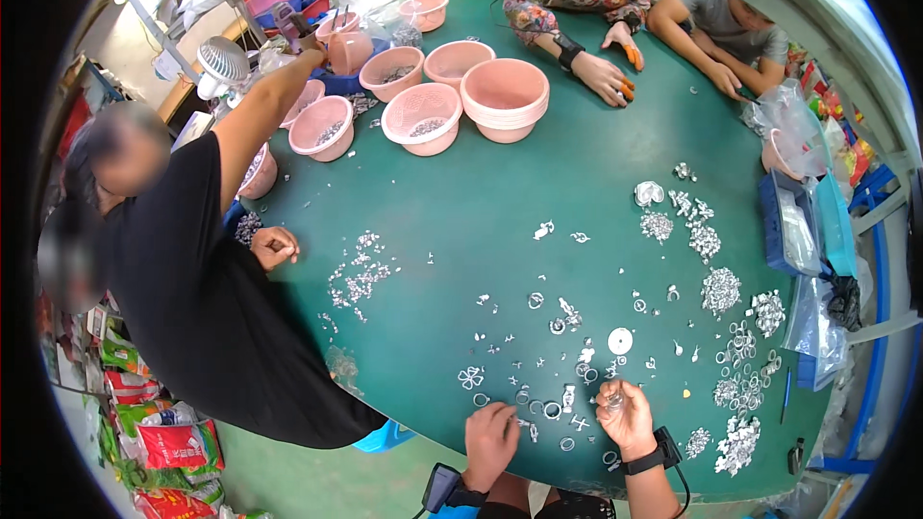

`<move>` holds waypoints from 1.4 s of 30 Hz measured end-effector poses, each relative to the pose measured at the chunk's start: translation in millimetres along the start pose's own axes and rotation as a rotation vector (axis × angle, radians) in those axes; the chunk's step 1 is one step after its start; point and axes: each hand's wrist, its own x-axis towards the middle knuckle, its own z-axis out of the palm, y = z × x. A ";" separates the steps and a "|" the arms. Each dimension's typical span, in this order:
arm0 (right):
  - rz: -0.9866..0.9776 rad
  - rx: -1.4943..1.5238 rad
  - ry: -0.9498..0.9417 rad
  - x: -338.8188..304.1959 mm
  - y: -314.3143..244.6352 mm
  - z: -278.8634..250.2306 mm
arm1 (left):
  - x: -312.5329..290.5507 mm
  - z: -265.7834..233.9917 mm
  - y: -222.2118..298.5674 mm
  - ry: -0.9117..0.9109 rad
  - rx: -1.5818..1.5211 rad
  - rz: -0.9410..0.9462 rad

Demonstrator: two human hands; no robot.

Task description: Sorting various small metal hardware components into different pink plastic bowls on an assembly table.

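My right hand (630,423) is turned palm up, its fingers curled round small silver ring-like pieces (615,403). To its left, my left hand (490,440) rests low over the green table, back upward and fingers bent together; anything in its grip is hidden. Loose silver rings and charms lie between and beyond both hands. Among them are a round ring (551,410), a cross-shaped piece (579,422) and a flower-shaped piece (471,378). A white disc with a centre hole (620,340) lies just beyond my right hand.
Sorted heaps of silver rings (738,346) and small parts (738,444) lie to the right. Pink bowls (505,96) stand at the far left. A person in black (221,298) reaches across at left; a flowered sleeve (534,10) and a grey-shirted person (707,24) are opposite. Blue trays (790,221) edge the right.
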 end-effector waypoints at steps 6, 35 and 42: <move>0.153 0.090 -0.113 -5.6 11.6 -7.5 | 1.2 -11.0 -21.1 0.193 0.179 -0.187; -0.152 0.314 0.141 -50.4 -7.5 -11.3 | 30.7 -23.4 34.9 -0.280 -0.437 -0.242; 0.208 0.514 -0.098 -62.4 34.6 -20.3 | 28.7 -8.4 86.3 -0.435 -0.515 -0.029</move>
